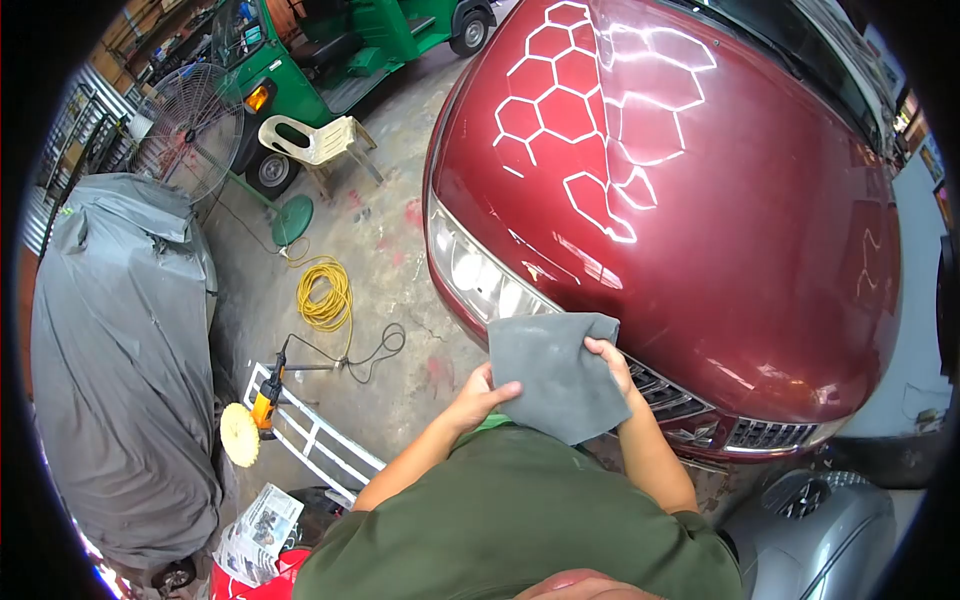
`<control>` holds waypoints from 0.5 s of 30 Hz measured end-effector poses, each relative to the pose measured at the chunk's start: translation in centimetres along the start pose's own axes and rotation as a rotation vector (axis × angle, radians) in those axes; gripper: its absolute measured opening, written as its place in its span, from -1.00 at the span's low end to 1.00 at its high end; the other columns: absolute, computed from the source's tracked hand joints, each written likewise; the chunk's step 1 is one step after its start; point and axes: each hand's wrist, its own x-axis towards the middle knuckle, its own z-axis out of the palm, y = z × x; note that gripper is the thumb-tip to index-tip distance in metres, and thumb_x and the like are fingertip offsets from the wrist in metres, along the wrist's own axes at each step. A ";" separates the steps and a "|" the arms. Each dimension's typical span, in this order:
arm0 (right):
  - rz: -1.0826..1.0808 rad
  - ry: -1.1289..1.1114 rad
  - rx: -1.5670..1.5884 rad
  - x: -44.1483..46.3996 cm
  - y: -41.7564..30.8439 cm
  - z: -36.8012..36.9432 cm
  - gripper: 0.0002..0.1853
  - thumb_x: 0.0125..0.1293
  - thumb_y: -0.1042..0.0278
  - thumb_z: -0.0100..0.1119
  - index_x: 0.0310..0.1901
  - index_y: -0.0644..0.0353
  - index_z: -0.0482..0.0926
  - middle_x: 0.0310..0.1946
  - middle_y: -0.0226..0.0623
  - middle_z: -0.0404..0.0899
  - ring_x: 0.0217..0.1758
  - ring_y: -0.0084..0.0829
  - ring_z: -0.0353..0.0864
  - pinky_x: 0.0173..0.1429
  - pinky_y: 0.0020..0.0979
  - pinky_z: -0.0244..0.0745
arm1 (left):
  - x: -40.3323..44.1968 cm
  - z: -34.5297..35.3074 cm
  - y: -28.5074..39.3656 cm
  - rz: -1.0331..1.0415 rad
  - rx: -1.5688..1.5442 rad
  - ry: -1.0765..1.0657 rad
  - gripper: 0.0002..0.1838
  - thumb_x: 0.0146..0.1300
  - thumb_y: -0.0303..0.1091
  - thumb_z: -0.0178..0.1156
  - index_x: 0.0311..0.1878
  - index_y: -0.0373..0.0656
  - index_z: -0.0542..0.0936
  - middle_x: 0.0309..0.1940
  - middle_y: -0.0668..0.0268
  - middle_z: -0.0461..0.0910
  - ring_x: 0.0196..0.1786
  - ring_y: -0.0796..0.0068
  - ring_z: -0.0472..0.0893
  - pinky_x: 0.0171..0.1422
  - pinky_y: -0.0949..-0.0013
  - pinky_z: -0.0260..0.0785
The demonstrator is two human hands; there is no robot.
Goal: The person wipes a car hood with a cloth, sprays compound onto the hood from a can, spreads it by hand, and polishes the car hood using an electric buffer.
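Observation:
A grey cloth (555, 375) is spread between my two hands, in front of my green shirt. My left hand (487, 396) pinches its left edge, with the thumb lying on top. On the cloth's upper right side, my right hand (609, 364) grips the edge, thumb on top and the other fingers hidden behind it. Just beyond the cloth is the front of a dark red car, with its glossy hood (740, 230), a headlight (480, 270) and the grille (665, 392). Bright hexagon-shaped light reflections show on the hood.
A polisher (266, 400) with a yellow pad rests on a white rack (325, 440) at left. Yellow cable (325, 294) lies coiled on the floor. Also around are a covered vehicle (125, 380), a fan (190, 135), a plastic chair (318, 146), a green vehicle (385, 50) and a grey motorcycle (815, 530).

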 end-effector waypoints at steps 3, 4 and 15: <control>-0.019 0.041 -0.061 0.1 1.2 -1.5 -0.44 0.55 0.01 0.10 0.35 0.30 0.55 0.20 -0.07 0.71 0.19 -0.12 0.76 0.32 -0.09 0.65 | 0.2 -0.4 0.9 -0.055 0.030 0.139 -0.38 0.34 -0.40 0.49 0.41 -0.33 0.50 0.22 0.18 0.68 0.22 0.43 0.65 0.41 0.27 0.48; -0.060 0.068 -0.146 -0.1 1.6 -1.8 -0.46 0.54 0.03 0.13 0.34 0.29 0.55 0.19 -0.10 0.71 0.18 -0.15 0.76 0.31 -0.11 0.65 | -0.1 -0.9 0.7 -0.023 0.025 0.152 -0.44 0.40 -0.37 0.43 0.39 -0.34 0.52 0.20 0.18 0.70 0.20 0.42 0.66 0.39 0.27 0.49; -0.249 0.087 -0.563 8.7 10.8 7.4 -0.50 0.53 0.23 0.34 0.35 0.33 0.50 0.14 -0.16 0.73 0.16 -0.39 0.71 0.29 -0.31 0.60 | -11.5 -11.3 0.2 0.096 0.192 0.615 -0.45 0.69 -0.04 0.05 0.37 -0.40 0.53 0.24 0.16 0.68 0.26 0.37 0.64 0.47 0.28 0.39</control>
